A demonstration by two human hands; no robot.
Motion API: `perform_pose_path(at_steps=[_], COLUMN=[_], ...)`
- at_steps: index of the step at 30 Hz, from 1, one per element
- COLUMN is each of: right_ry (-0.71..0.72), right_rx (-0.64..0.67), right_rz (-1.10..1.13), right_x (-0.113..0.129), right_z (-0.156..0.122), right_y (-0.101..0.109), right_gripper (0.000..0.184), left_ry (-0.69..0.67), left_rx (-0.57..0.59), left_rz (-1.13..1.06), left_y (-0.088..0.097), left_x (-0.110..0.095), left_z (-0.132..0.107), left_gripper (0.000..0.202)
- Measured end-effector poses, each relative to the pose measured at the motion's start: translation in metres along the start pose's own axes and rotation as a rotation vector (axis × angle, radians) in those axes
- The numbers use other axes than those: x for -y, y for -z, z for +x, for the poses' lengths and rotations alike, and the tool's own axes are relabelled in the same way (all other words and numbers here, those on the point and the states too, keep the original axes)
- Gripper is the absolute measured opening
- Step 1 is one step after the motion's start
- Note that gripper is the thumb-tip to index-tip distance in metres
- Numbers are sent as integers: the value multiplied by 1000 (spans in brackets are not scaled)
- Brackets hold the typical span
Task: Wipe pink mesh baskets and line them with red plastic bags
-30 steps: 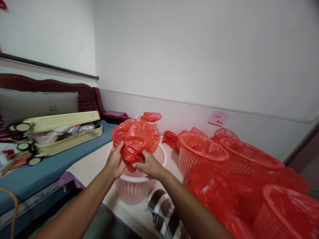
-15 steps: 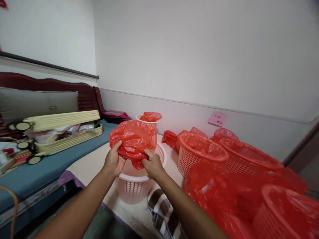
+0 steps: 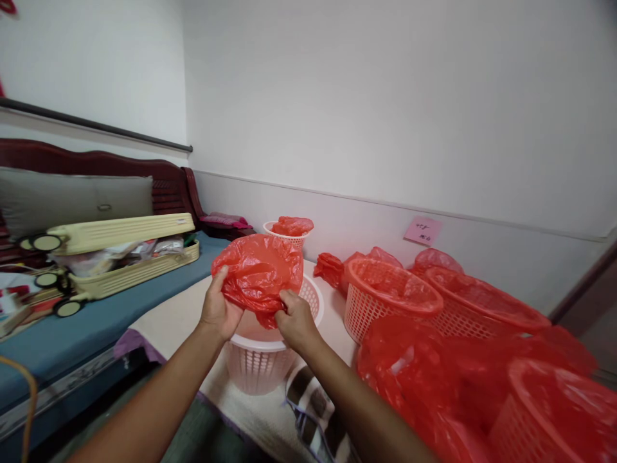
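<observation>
A thin red plastic bag, crinkled and puffed out at the top, is held between both hands above a pale pink mesh basket. My left hand grips the bag's near left edge, thumb on top. On its right side, my right hand is closed with the film pinched between thumb and fingers. The basket stands upright on the cloth-covered table, its rim partly hidden by the bag and hands. Below my right forearm lies a brown and white checked cloth.
Red baskets lined with red bags crowd the right side, with loose red bags among them. A white basket holding a red bag stands at the back. A pink note is on the wall. An open yellow suitcase lies left on the bed.
My left thumb has shifted slightly up and left along the bag's edge. The bag's film has changed shape a little; the basket stays in place.
</observation>
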State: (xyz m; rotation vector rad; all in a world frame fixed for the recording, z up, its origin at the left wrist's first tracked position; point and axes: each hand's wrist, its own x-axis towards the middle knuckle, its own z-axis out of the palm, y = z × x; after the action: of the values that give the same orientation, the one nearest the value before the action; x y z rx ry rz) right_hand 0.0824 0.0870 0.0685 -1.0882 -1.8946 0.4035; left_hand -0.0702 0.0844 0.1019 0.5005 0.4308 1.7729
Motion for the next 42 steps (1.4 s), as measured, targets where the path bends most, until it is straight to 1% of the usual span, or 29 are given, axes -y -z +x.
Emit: perform_pose_path(at_steps=[7,14,20,25,29,35,40,42], right_ry=[-1,2,-12,-37,-63,-101,-107,-104], right_rx=[26,50,61,73,78,93,137,164], right_rz=[-73,-173,-232,-294,-344,-393,-432,-444], right_x=[4,3,5,8,11,16,18,18], right_z=[-2,-2,-4,-4,-4,-4,-4,-4], right_y=[1,0,0,0,0,2,2,2], right_gripper=[17,14,12,10,6,8,15,17], left_ry=[-6,38,54,77,76,90,60,44], left_rx=[5,-64,-46,-12,-9,-35,-58,-64], left_rz=[-37,-73,-72,-76,-82,-51,-4,24], left_y=[5,10,8,6,7,17,26,26], left_x=[-2,-6,-8,-9,-10,-15,-20,-18], left_z=[3,4,4,2,1,11,19,18], left_gripper=[35,49,37,34,30,27,24,19])
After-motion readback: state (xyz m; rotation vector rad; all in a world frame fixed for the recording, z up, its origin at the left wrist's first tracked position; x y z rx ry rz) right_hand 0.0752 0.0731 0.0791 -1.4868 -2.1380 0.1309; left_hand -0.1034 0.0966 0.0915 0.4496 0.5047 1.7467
